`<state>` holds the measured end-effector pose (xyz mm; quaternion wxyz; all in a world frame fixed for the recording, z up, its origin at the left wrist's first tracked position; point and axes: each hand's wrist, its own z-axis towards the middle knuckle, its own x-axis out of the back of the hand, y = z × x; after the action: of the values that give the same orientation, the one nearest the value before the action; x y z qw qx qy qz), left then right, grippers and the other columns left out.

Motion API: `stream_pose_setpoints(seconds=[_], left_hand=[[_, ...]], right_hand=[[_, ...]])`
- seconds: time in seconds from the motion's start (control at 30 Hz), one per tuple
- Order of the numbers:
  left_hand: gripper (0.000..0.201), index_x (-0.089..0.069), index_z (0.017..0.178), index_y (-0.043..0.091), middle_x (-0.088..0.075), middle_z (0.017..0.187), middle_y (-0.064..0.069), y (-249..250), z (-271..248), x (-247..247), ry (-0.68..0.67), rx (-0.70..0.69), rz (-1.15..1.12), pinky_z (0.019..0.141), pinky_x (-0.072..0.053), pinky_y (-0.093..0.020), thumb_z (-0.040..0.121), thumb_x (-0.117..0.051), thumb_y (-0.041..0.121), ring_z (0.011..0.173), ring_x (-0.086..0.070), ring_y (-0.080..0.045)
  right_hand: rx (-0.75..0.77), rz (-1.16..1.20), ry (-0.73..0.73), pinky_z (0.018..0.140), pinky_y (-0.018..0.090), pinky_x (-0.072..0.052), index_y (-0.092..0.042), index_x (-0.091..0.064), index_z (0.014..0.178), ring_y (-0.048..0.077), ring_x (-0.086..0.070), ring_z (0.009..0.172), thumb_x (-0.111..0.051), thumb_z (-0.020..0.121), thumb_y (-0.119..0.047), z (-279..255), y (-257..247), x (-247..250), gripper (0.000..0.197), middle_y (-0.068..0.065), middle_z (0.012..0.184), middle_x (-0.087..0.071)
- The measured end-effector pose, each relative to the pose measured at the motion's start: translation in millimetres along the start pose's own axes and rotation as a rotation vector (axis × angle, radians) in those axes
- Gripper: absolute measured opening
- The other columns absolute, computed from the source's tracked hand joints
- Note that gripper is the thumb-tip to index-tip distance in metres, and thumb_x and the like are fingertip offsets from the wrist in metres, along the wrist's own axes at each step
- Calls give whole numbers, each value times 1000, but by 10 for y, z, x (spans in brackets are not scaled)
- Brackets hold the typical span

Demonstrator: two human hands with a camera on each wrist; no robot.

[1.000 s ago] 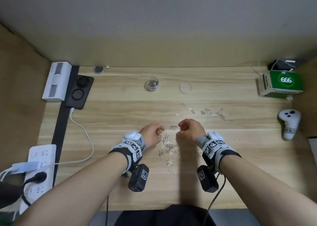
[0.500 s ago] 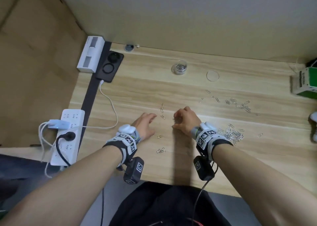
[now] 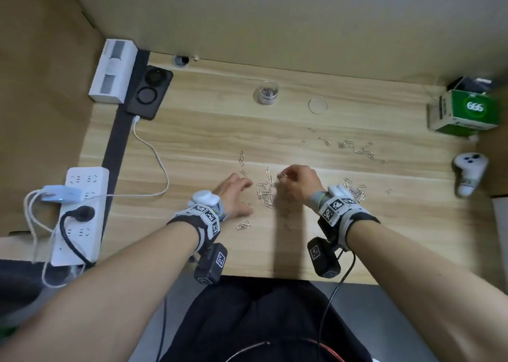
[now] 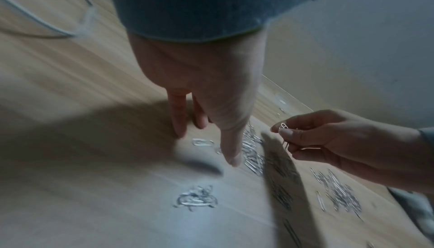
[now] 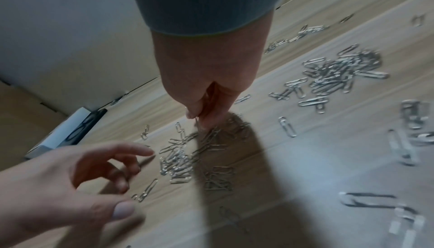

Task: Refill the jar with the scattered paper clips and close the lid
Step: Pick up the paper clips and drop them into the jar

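Note:
A small clear jar [image 3: 266, 92] holding some clips stands open at the back of the wooden desk [image 3: 192, 142], with its round clear lid [image 3: 318, 105] lying flat to its right. Paper clips [image 3: 264, 192] lie heaped between my hands, a second heap [image 3: 356, 192] sits by my right wrist, and a loose row [image 3: 354, 147] lies further back. My left hand [image 3: 239, 190] rests with straight fingers [image 4: 231, 151] on the desk beside the middle heap. My right hand [image 3: 287, 177] hovers just over that heap and pinches a few clips [image 4: 284, 127] between thumb and fingers [image 5: 199, 116].
At the left edge are a white power strip [image 3: 82, 213], a white cable [image 3: 154, 153], a black charging pad [image 3: 149, 92] and a white box [image 3: 112, 70]. A green carton [image 3: 464, 114] and a white controller [image 3: 468, 172] stand at the right. Cardboard walls enclose the desk.
A heap of clips now lies between my hands where only a few lay half a second ago. My right hand has lifted slightly with clips pinched. The head view has shifted.

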<state>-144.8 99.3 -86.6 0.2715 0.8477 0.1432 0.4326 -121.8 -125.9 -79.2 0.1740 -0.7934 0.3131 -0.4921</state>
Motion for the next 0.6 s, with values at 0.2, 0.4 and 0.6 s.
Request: stream_pose_setpoints(seconds=[0.2, 0.4, 0.6], left_hand=[[74, -51, 126, 25, -45, 115, -2, 413, 186, -238, 43, -51, 45, 88, -50, -39, 61, -83, 41, 102, -52, -22], [52, -55, 109, 25, -48, 105, 0, 541, 234, -462, 143, -6, 26, 85, -50, -37, 67, -83, 32, 94, -51, -20], [18, -67, 86, 16, -53, 94, 1, 545, 242, -538, 197, 48, 3, 72, -37, -25, 74, -79, 22, 85, -54, -18]], right_hand=[[-57, 52, 2, 67, 23, -51, -15, -76, 89, 20, -67, 76, -71, 86, -20, -278, 342, 229, 7, 3, 79, -73], [-49, 123, -1, 78, 46, -58, -23, -74, 80, 22, -72, 78, -77, 79, -23, -277, 655, 201, 3, 0, 77, -76], [19, 88, -7, 81, 30, -52, -21, -75, 91, 17, -67, 85, -81, 74, -21, -292, 604, 151, 18, -1, 89, -75]])
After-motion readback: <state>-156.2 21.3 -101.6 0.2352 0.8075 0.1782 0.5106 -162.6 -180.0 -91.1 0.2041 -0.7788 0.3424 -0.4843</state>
